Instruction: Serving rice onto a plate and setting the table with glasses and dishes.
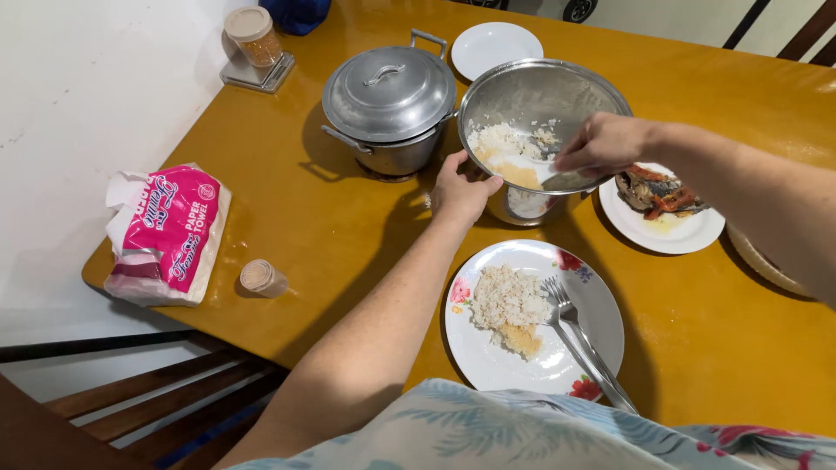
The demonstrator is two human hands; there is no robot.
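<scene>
My left hand (pixel 461 190) grips the near rim of a steel pot (pixel 531 96), which is tilted toward me and has rice (pixel 503 144) inside. My right hand (pixel 603 144) reaches into the pot and holds a spoon (pixel 566 180) against the rice. In front of me sits a white flowered plate (pixel 601 305) with a heap of rice (pixel 509 305) and a fork (pixel 575 335) lying on it.
A lidded aluminium pot (pixel 389 96) stands left of the tilted pot. An empty white plate (pixel 496 45) lies behind, and a plate of fish (pixel 666 209) sits at the right. A pink paper towel pack (pixel 170 233), a small jar (pixel 263 278) and a spice jar (pixel 252 36) are at the left.
</scene>
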